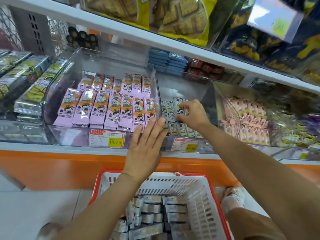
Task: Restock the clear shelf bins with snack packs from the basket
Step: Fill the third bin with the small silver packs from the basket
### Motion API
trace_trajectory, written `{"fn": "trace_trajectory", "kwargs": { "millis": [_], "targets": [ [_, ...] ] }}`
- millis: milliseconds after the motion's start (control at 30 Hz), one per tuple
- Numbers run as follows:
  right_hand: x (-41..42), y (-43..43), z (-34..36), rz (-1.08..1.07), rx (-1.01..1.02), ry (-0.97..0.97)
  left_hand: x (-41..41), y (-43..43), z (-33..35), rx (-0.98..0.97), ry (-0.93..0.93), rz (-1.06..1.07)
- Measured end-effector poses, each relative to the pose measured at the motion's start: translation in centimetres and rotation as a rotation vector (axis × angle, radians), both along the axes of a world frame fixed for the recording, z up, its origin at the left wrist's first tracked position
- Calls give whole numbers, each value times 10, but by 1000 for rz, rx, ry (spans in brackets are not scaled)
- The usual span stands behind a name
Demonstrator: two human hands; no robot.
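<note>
Head view: the right hand [192, 112] reaches into a clear, hard-walled bin [181, 87], fingers curled, pinching one of the slim grey packs [168, 106] that stand in rows under it. Just left of it the left hand [145, 144] is flat, fingers straight and together, fingertips at the bin's front lip; whether they touch it I cannot tell. Left of that hand, glossy purple packs [103, 108] fill the neighbouring bin. Below both wrists sits a white slotted plastic basket [199, 196] with a red rim, holding more of the grey packs, crinkled and silvery.
</note>
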State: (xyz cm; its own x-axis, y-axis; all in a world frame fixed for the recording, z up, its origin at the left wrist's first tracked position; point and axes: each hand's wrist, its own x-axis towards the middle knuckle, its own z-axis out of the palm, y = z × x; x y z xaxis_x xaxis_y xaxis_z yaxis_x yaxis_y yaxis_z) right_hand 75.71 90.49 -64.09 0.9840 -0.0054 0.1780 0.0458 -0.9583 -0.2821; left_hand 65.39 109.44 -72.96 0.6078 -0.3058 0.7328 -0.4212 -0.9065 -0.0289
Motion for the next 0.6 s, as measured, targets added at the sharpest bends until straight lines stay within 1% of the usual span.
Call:
{"fn": "trace_trajectory", "kwargs": {
  "millis": [100, 167, 267, 333, 400, 500, 600],
  "targets": [
    [-18, -5, 11, 67, 87, -72, -4, 1, 3, 38, 46, 10],
    [-36, -8, 17, 127, 184, -132, -8, 3, 5, 55, 78, 25],
    [-77, -10, 26, 276, 339, -197, -17, 3, 8, 79, 69, 25],
    [-106, -11, 27, 357, 392, -246, -27, 1, 5, 95, 62, -43],
    [-130, -13, 21, 389, 424, -268, -37, -1, -2, 123, 76, -145],
    [-159, -20, -6, 372, 458, -201, -52, -6, -11, 176, 198, -212],
    [-180, -29, -52, 332, 442, -18, -58, -6, -27, 274, 380, -218]
  ]
}}
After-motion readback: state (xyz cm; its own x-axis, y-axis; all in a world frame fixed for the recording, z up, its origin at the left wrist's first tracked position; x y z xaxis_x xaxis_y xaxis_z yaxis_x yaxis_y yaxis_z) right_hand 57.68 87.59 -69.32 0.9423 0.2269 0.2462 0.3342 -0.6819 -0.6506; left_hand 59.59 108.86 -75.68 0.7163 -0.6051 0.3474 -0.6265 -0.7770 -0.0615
